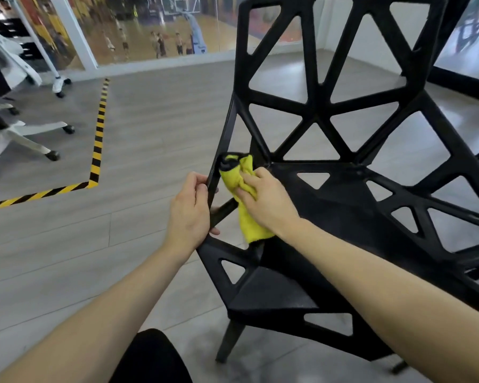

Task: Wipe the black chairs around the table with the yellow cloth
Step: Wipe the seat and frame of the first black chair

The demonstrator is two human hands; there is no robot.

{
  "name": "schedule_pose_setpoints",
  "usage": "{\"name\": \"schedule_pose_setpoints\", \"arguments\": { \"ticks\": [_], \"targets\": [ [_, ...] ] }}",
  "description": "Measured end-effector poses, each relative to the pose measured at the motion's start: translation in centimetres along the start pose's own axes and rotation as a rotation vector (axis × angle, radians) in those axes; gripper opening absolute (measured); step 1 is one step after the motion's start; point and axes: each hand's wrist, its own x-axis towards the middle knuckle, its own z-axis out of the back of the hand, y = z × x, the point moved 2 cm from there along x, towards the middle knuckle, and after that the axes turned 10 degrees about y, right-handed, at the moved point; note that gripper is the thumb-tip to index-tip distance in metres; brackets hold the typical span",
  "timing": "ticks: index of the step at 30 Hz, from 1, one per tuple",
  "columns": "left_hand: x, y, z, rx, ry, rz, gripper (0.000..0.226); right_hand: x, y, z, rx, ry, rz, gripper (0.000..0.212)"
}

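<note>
Your left hand (190, 210) grips the black chair (329, 194); right fingers (245, 186) pinch the yellow cloth (242, 189), which may slip off.

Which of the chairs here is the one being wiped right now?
The black chair with triangular cut-outs, right in front. The left hand grips its side bar and the right hand presses the yellow cloth there. The white wheeled chair stands untouched.
</note>
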Motion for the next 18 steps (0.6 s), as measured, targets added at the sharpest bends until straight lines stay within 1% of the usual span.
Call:
{"name": "schedule_pose_setpoints", "arguments": {
  "ticks": [2, 4, 5, 7, 9, 10, 12, 13, 14, 15, 17, 18],
  "targets": [
    [-0.1, 0.0, 0.0, 0.0, -0.004, 0.01, 0.021, -2.5, -3.5, 0.5, -0.187, 0.152, -0.03, 0.036],
    [0.0, -0.1, 0.0, -0.024, -0.008, 0.026, 0.022, -2.7, -6.5, 2.0, -0.224, 0.22, -0.099, 0.036],
    [0.0, -0.2, -0.1, -0.025, -0.007, 0.032, 0.023, -1.9, -6.7, 2.3, -0.176, 0.215, -0.141, 0.035],
    [0.0, -0.2, -0.1, -0.027, -0.009, 0.026, 0.025, -0.7, -5.0, 1.2, -0.058, 0.128, -0.179, 0.031],
    [0.2, -0.1, 0.0, -0.039, -0.027, 0.008, 0.025, -1.6, -2.1, -0.6, 0.018, 0.053, -0.128, 0.024],
    [0.2, 0.0, 0.0, -0.037, -0.041, -0.005, 0.026, -3.0, -0.8, -1.0, 0.042, 0.066, -0.059, 0.023],
    [0.5, 0.1, 0.1, 0.004, -0.074, -0.048, 0.026, -5.2, 0.3, -0.9, 0.085, 0.183, 0.085, 0.027],
    [0.6, 0.0, 0.1, 0.02, -0.079, -0.06, 0.026, -5.4, 0.4, -0.5, 0.099, 0.216, 0.114, 0.03],
    [0.5, 0.1, 0.0, 0.0, -0.074, -0.05, 0.026, -5.1, 0.1, -0.2, 0.127, 0.216, 0.091, 0.032],
    [0.5, 0.1, 0.0, -0.039, -0.063, -0.028, 0.028, -4.6, -0.1, 0.2, 0.16, 0.193, 0.028, 0.034],
    [0.3, 0.1, 0.0, -0.116, -0.071, -0.005, 0.032, -3.5, 0.0, 1.0, 0.221, 0.106, -0.101, 0.042],
    [0.2, 0.2, -0.1, -0.14, -0.079, -0.006, 0.034, -2.9, 0.4, 1.7, 0.261, 0.032, -0.135, 0.045]
  ]
}}
